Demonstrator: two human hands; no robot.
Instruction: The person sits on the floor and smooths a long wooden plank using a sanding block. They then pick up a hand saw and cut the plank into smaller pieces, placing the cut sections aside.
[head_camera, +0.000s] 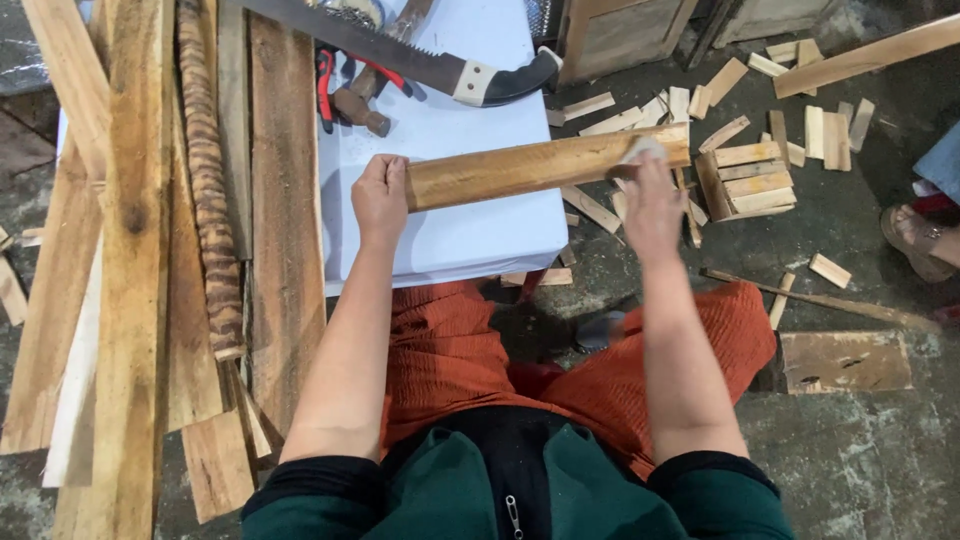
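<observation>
At frame centre, the left hand (380, 197) is clenched around the near end of a wooden strip (545, 167), pinning it across the white table (470, 240) so it stays steady. The right hand (652, 205) presses a pale pad (640, 150) onto the strip's far end, fingers closed on it. A handsaw (400, 50) lies at upper centre; offcuts (750, 180) litter the floor at right

A worn grey concrete floor (860, 470) strewn with small wood offcuts (745, 180) surrounds a white-topped desk (470, 235), with long planks (130, 250) stacked alongside it.
</observation>
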